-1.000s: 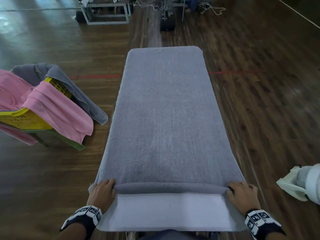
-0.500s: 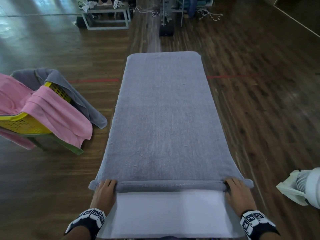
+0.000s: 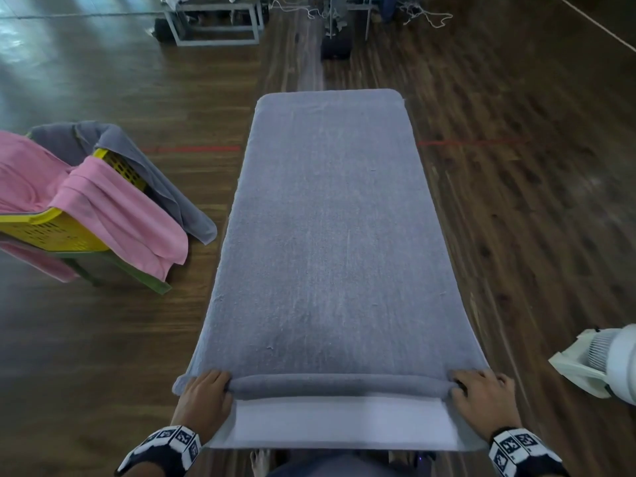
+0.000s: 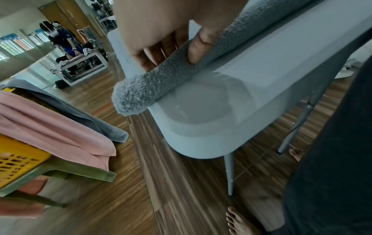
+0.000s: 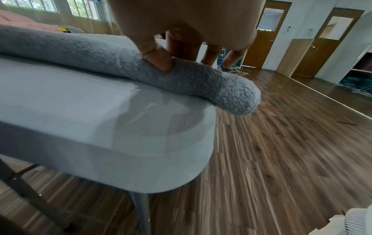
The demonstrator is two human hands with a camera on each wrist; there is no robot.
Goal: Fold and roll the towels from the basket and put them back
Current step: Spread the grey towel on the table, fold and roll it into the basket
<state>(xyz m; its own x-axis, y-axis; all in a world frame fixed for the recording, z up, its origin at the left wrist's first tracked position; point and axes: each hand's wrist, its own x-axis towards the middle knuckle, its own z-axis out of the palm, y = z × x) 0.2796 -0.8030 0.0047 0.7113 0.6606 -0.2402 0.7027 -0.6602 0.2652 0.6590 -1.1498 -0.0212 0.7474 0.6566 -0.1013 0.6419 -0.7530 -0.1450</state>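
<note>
Change: the rolled edge of the grey towel [image 3: 330,235] has crept farther up the white table [image 3: 344,428] since the earlier frames; more bare tabletop shows behind it
Towel: soft, thick terry, lying flat along the table; probably limp and light; the roll [image 3: 339,387] is still thin and its ends overhang both table edges
Hold: best taken at the roll's two ends, I judge
Left hand [image 3: 203,397]: fingers curled over the roll's left end, thumb [image 4: 198,47] pressing into it
Right hand [image 3: 481,397]: fingers curled over the right end, gripping likewise
Basket [image 3: 51,232]: yellow, left of the table; holds pink towels [image 3: 113,215] and a grey one [image 3: 161,177] draped over the rim
</note>
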